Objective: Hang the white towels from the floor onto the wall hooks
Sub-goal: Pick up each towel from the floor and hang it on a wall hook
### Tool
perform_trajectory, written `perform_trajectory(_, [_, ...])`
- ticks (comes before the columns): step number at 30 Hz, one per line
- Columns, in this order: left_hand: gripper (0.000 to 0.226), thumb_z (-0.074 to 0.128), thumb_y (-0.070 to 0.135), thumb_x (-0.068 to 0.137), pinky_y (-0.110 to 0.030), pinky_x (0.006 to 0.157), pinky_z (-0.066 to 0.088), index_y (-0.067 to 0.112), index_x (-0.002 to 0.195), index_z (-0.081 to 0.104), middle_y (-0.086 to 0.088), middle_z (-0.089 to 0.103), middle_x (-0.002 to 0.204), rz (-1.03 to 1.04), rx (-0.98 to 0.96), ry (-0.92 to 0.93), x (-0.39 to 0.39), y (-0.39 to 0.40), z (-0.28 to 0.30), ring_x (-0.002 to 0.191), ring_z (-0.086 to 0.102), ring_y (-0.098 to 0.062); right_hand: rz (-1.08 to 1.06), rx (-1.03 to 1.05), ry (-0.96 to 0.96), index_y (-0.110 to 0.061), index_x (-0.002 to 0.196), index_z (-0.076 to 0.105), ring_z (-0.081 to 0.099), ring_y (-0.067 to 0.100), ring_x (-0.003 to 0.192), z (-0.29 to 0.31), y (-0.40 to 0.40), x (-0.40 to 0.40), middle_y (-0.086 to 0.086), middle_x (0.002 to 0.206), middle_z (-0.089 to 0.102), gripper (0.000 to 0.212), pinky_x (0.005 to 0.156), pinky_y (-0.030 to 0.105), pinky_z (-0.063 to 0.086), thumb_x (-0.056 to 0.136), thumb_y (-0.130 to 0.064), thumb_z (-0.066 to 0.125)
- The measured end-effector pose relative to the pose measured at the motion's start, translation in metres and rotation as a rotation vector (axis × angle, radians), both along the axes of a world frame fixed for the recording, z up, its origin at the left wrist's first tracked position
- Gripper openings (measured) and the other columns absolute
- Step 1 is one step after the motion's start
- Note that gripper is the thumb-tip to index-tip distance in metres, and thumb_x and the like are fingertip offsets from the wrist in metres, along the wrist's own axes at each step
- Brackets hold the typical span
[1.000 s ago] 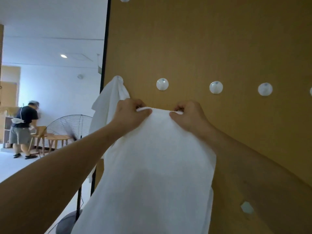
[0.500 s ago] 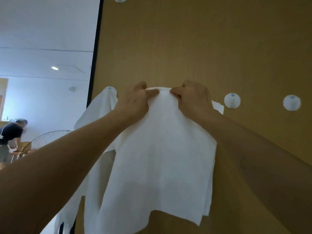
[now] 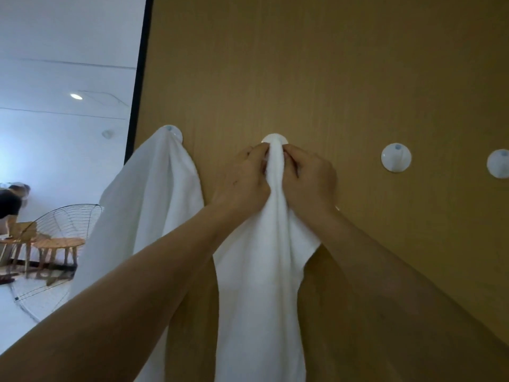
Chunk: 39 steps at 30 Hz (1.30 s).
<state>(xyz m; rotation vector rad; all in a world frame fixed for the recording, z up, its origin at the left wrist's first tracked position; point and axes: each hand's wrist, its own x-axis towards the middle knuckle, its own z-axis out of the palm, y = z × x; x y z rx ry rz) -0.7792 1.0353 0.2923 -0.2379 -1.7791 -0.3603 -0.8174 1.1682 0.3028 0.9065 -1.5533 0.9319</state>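
Observation:
A white towel (image 3: 261, 271) hangs bunched from the second wall hook (image 3: 274, 138), whose white top shows just above the cloth. My left hand (image 3: 242, 183) grips the towel's gathered top from the left. My right hand (image 3: 309, 179) grips it from the right, fingertips at the hook. Another white towel (image 3: 148, 205) hangs from the first hook (image 3: 172, 130) at the wooden wall's left edge. Two bare white round hooks (image 3: 396, 157) (image 3: 499, 163) follow to the right.
The brown wooden wall (image 3: 330, 64) fills most of the view and ends in a black edge (image 3: 137, 106) on the left. Beyond it stand a floor fan (image 3: 55, 244), wooden stools (image 3: 59, 244) and a person in a black top (image 3: 11, 202).
Both hands raised the towel's top edge to the second hook and drew together, bunching the spread cloth into a narrow fold over the hook.

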Motion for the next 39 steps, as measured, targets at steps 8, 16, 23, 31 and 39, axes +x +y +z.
perform_trajectory(8, [0.027, 0.041, 0.029, 0.101, -0.035, 0.086, 0.052, 0.022, 0.108, 0.066, 0.003, 0.065, 0.102, -0.277, 0.259, -0.076, 0.022, 0.012, -0.007, 0.094, 0.061, -0.01, 0.328, -0.06, -0.356, -0.026, 0.075, 0.067, 0.061, 0.007, 0.068, -0.004, 0.0, 0.017, -0.008, 0.072, 0.066, 0.04, 0.062, 0.031, 0.048, 0.097, -0.048, 0.042])
perform_trajectory(16, [0.057, 0.028, 0.046, 0.103, -0.043, 0.109, 0.031, 0.022, 0.154, 0.024, -0.016, 0.036, 0.146, 0.179, 0.172, -0.251, 0.035, 0.036, -0.076, 0.131, 0.036, -0.029, -0.075, 0.194, -0.351, -0.032, 0.147, 0.04, 0.054, 0.019, 0.107, -0.065, 0.017, 0.027, 0.005, 0.12, 0.053, 0.052, 0.091, 0.041, 0.049, 0.1, -0.053, 0.03])
perform_trajectory(23, [0.078, 0.049, 0.049, 0.097, -0.04, 0.117, 0.021, 0.023, 0.157, 0.007, -0.011, 0.014, 0.162, 0.243, 0.191, -0.519, 0.078, 0.06, -0.125, 0.147, 0.019, -0.027, -0.062, 0.389, -0.519, -0.021, 0.156, 0.013, 0.023, 0.03, 0.143, -0.123, 0.047, 0.048, 0.007, 0.158, 0.022, 0.066, 0.115, 0.045, 0.024, 0.101, -0.045, 0.041])
perform_trajectory(31, [0.06, 0.056, 0.037, 0.095, -0.036, 0.116, 0.022, 0.019, 0.15, 0.037, -0.007, 0.022, 0.161, 0.309, 0.062, -0.659, 0.126, 0.092, -0.184, 0.146, 0.024, -0.024, 0.175, 0.462, -0.724, -0.016, 0.134, 0.051, 0.053, 0.027, 0.118, -0.192, 0.084, 0.08, 0.009, 0.127, 0.055, 0.038, 0.098, 0.042, 0.048, 0.098, -0.023, 0.05])
perform_trajectory(39, [0.054, 0.058, 0.034, 0.094, -0.04, 0.113, 0.03, 0.022, 0.145, 0.046, -0.006, 0.033, 0.157, 0.255, -0.004, -0.957, 0.106, 0.128, -0.324, 0.142, 0.031, -0.027, 0.043, 0.507, -0.856, -0.022, 0.096, 0.062, 0.062, 0.022, 0.097, -0.342, 0.138, 0.075, 0.004, 0.104, 0.065, 0.013, 0.07, 0.025, 0.042, 0.095, -0.025, 0.05])
